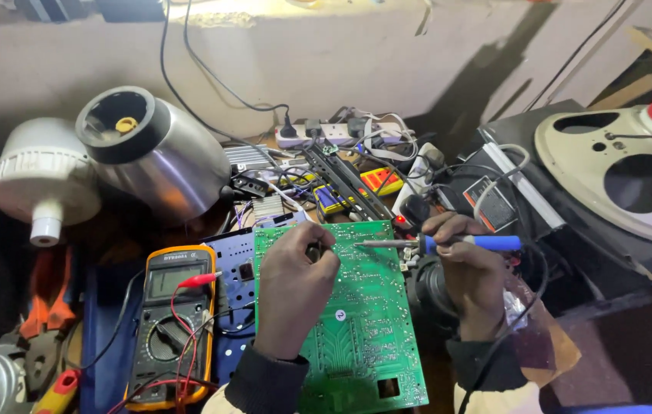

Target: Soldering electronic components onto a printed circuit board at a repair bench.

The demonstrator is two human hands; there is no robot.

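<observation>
**Soldering iron brought to the green circuit board**

A green circuit board [360,307] is laid solder side up on the cluttered bench, just right of a yellow multimeter [172,322] with red probe leads. The right hand [471,284] is closed firmly around the blue handle of a soldering iron [448,244], whose metal tip is pointed left over the board's upper part. The left hand [295,287] is rested on the board, fingers curled and pinched on something small and dark near the tip; what exactly is held cannot be told. For the joint to be made well, the tip is best kept steady on one pad only, the board held flat under the left hand, and the iron's cord kept clear of the power strip [333,132] and loose wires behind.
</observation>
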